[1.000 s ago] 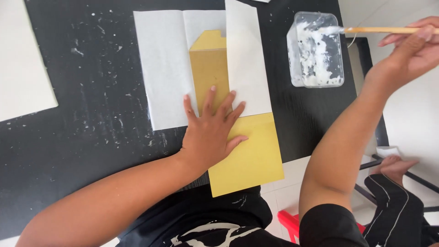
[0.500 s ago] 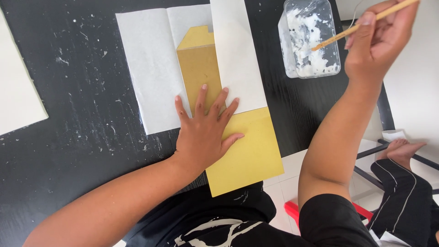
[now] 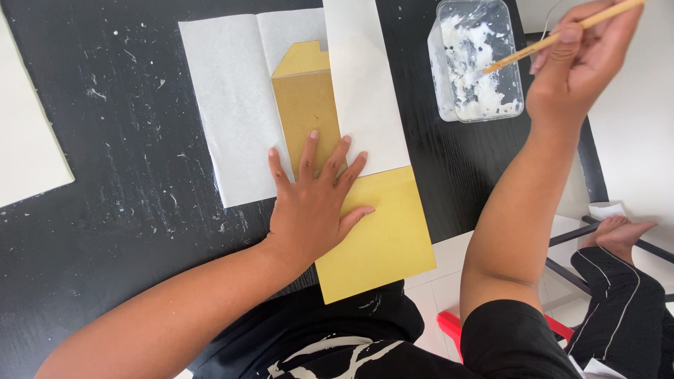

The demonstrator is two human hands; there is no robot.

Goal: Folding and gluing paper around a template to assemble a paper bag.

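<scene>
Left hand (image 3: 312, 210) lies flat, fingers spread; right hand (image 3: 583, 63) pinches, raised.

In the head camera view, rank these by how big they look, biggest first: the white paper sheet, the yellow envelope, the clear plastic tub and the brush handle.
1. white paper sheet
2. yellow envelope, partly covered by the left hand
3. clear plastic tub
4. brush handle, held in the right hand, partly hidden

I work at a home craft spot: my black table (image 3: 105, 231) is speckled with dried white paste, a clear tub of glue (image 3: 477, 63) sits by white paper (image 3: 232, 112), and my bare foot (image 3: 621, 231) rests above pale floor tiles (image 3: 442, 281)
</scene>
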